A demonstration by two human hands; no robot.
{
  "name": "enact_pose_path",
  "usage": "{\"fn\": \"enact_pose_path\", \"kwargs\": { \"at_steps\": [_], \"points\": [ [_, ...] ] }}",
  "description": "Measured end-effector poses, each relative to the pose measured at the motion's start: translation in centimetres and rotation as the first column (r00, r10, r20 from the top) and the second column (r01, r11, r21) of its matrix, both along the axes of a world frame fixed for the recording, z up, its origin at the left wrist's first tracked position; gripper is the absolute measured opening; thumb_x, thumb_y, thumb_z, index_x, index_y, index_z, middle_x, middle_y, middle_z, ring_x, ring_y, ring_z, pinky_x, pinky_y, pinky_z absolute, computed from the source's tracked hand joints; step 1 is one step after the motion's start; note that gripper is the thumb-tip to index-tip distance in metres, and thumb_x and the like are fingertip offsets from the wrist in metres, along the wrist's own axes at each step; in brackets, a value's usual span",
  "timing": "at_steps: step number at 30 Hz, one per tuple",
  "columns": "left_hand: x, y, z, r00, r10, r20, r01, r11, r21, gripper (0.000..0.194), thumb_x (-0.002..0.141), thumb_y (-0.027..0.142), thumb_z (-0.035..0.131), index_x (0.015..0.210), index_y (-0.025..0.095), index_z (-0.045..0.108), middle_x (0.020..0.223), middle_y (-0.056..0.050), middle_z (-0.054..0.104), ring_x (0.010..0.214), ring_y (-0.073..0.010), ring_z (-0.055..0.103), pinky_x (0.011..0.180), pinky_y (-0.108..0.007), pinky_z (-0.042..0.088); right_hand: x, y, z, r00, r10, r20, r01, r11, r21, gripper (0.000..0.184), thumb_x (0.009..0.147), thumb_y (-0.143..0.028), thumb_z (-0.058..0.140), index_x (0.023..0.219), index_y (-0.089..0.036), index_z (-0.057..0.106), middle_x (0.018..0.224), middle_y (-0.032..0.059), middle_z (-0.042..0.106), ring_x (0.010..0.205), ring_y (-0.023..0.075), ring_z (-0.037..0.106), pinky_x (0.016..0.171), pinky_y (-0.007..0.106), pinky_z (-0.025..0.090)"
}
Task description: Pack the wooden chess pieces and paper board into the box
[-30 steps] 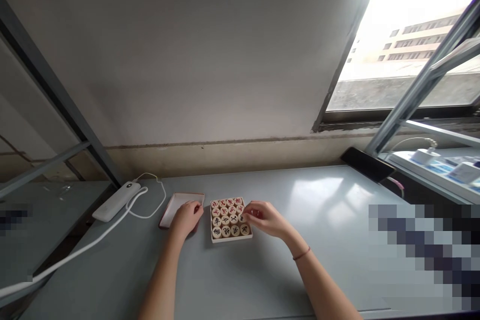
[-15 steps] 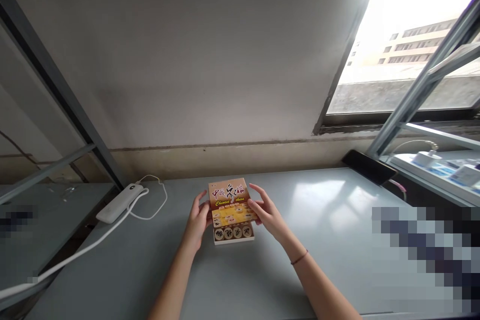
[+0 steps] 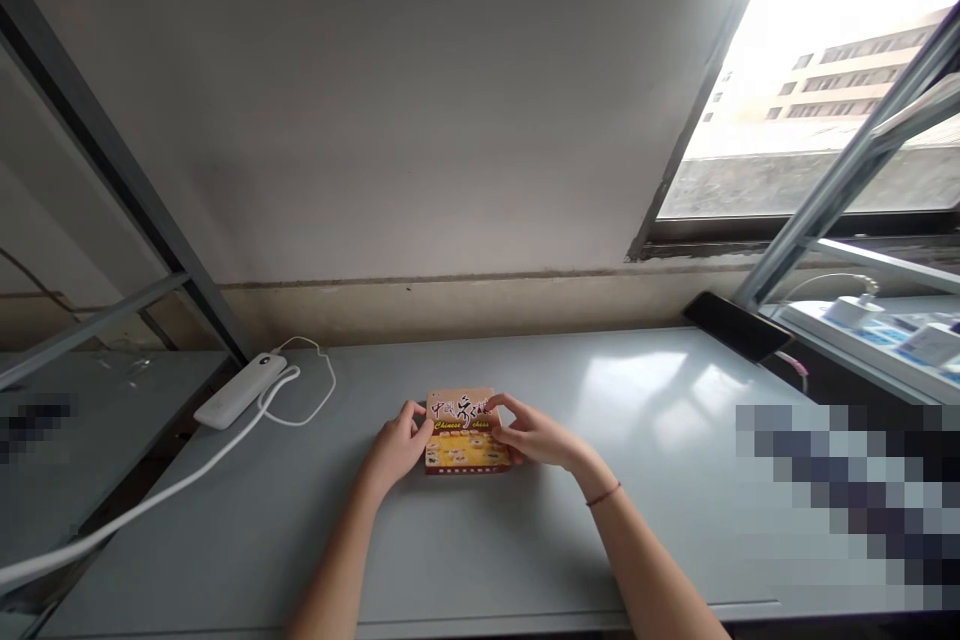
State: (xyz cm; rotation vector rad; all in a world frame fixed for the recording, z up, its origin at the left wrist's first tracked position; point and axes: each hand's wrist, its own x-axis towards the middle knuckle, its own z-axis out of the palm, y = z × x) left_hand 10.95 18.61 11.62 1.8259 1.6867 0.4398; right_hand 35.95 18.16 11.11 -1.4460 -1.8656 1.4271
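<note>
Box [image 3: 466,432] of Chinese chess is lying face up on the desk [image 3: 420,560], its printed lid covering it, so the contents are not showing. The left hand [image 3: 397,445] is pressing bent fingertips to its left edge. The right hand [image 3: 538,435] is arching from the right, thumb and fingers curling onto the lid's right side, both forearms slanting in from the near edge.
</note>
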Motion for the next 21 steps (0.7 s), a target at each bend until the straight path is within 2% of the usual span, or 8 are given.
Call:
{"fn": "enact_pose_path", "kwargs": {
  "at_steps": [3, 5, 9, 13, 15, 17, 19, 21],
  "points": [
    [-0.1, 0.0, -0.1, 0.997, -0.046, -0.065, 0.046, 0.999, 0.001, 0.016, 0.090, 0.031, 0.042, 0.099, 0.021, 0.051, 0.067, 0.003, 0.062, 0.063, -0.0139, 0.060, 0.057, -0.021, 0.036, 0.1, -0.1, 0.2, 0.996, 0.054, 0.076, -0.054, 0.999, -0.003, 0.034, 0.085, -0.035, 0.050, 0.118, -0.028, 0.047, 0.057, -0.0056, 0.055, 0.052, 0.0105, 0.047, 0.048, 0.019, 0.033],
    [0.1, 0.1, -0.5, 0.993, -0.036, -0.108, 0.040, 0.999, 0.035, 0.017, 0.091, 0.029, 0.041, 0.102, 0.021, 0.052, 0.075, 0.000, 0.066, 0.069, -0.0146, 0.062, 0.060, -0.021, 0.037, -0.1, -0.1, 0.2, 0.994, 0.048, 0.103, -0.049, 0.999, 0.014, 0.036, 0.086, -0.037, 0.048, 0.121, -0.028, 0.045, 0.059, -0.0056, 0.055, 0.048, 0.0097, 0.045, 0.046, 0.020, 0.032],
    [0.7, 0.8, -1.6, 0.988, 0.020, -0.152, 0.001, 0.991, 0.134, 0.021, 0.093, 0.027, 0.039, 0.106, 0.021, 0.054, 0.087, -0.004, 0.069, 0.080, -0.0162, 0.065, 0.064, -0.022, 0.039, -0.4, 0.1, 0.2, 0.993, -0.025, 0.116, 0.010, 0.992, 0.122, 0.038, 0.088, -0.039, 0.046, 0.124, -0.027, 0.044, 0.063, -0.0046, 0.057, 0.048, 0.0090, 0.044, 0.049, 0.021, 0.034],
    [0.3, 1.7, -2.4, 0.981, 0.099, -0.167, -0.042, 0.948, 0.316, 0.021, 0.093, 0.033, 0.041, 0.100, 0.021, 0.057, 0.083, -0.002, 0.068, 0.079, -0.0152, 0.064, 0.069, -0.022, 0.041, 0.2, 0.9, -0.6, 0.991, -0.086, 0.103, 0.059, 0.968, 0.243, 0.039, 0.088, -0.047, 0.045, 0.120, -0.024, 0.050, 0.065, -0.0024, 0.059, 0.054, 0.0119, 0.049, 0.052, 0.022, 0.033],
    [-0.3, 2.2, -2.6, 0.954, 0.173, -0.245, -0.053, 0.902, 0.428, 0.027, 0.095, 0.034, 0.036, 0.095, 0.021, 0.059, 0.082, -0.003, 0.068, 0.080, -0.0159, 0.063, 0.072, -0.023, 0.041, 0.6, 1.4, -1.3, 0.962, -0.224, 0.153, 0.157, 0.920, 0.360, 0.034, 0.089, -0.046, 0.042, 0.108, -0.022, 0.057, 0.065, -0.0003, 0.060, 0.057, 0.0142, 0.051, 0.053, 0.023, 0.033],
    [-0.8, 2.5, -2.8, 0.915, 0.227, -0.333, -0.049, 0.882, 0.468, 0.032, 0.096, 0.031, 0.031, 0.089, 0.019, 0.061, 0.086, -0.006, 0.068, 0.083, -0.0180, 0.063, 0.074, -0.026, 0.041, 0.9, 2.0, -2.1, 0.891, -0.372, 0.260, 0.208, 0.844, 0.494, 0.028, 0.090, -0.038, 0.040, 0.091, -0.019, 0.060, 0.068, 0.0026, 0.061, 0.061, 0.0156, 0.053, 0.057, 0.024, 0.033],
    [-1.0, 2.7, -3.0, 0.897, 0.232, -0.377, -0.035, 0.886, 0.463, 0.032, 0.094, 0.028, 0.034, 0.082, 0.018, 0.062, 0.087, -0.008, 0.069, 0.085, -0.0204, 0.062, 0.075, -0.028, 0.040, 0.8, 2.5, -2.8, 0.800, -0.469, 0.375, 0.180, 0.783, 0.595, 0.026, 0.090, -0.030, 0.040, 0.078, -0.019, 0.059, 0.074, 0.0050, 0.064, 0.066, 0.0162, 0.055, 0.061, 0.025, 0.032],
    [-0.9, 2.7, -3.2, 0.889, 0.213, -0.404, -0.012, 0.895, 0.446, 0.030, 0.091, 0.026, 0.038, 0.079, 0.018, 0.064, 0.087, -0.009, 0.069, 0.087, -0.0222, 0.062, 0.075, -0.029, 0.040, 0.4, 2.7, -3.3, 0.728, -0.509, 0.459, 0.126, 0.757, 0.641, 0.026, 0.090, -0.027, 0.040, 0.074, -0.018, 0.059, 0.078, 0.0061, 0.066, 0.072, 0.0168, 0.057, 0.065, 0.025, 0.031]
  ]
}}
